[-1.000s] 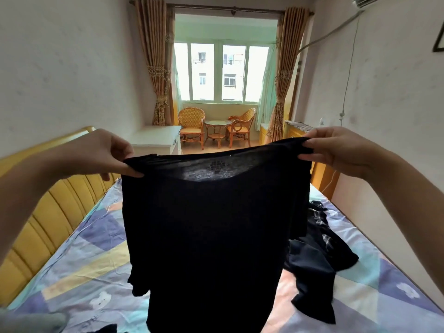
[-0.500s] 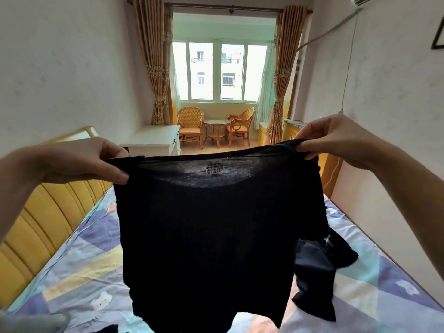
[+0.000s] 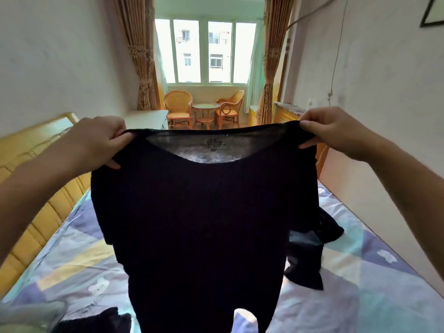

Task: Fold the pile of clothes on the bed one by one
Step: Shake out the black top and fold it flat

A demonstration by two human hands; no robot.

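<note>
Black and thin, the top (image 3: 204, 224) hung in front of you, stretched out flat in the air above the bed (image 3: 360, 296). Your left hand (image 3: 96, 140) pinched its left shoulder, thumb under and fingers curled over the cloth. Your right hand (image 3: 331, 131) pinched the right shoulder the same way. The wide neckline faced you, with a printed label showing through the sheer back layer. The hem dropped out of view at the bottom of the picture.

On the patterned sheet to the right lay more dark clothes (image 3: 310, 248), rumpled and not yet folded. Another dark piece (image 3: 96, 320) sat at the lower left, next to something grey (image 3: 31, 313) too blurred to name.

You seemed to be at the opening step for this garment: spread and squared, but not yet folded. The next move probably called for lowering it flat onto a bare part of the sheet, clear of the other clothes, and keeping both shoulders level so the thin cloth did not bunch.
</note>
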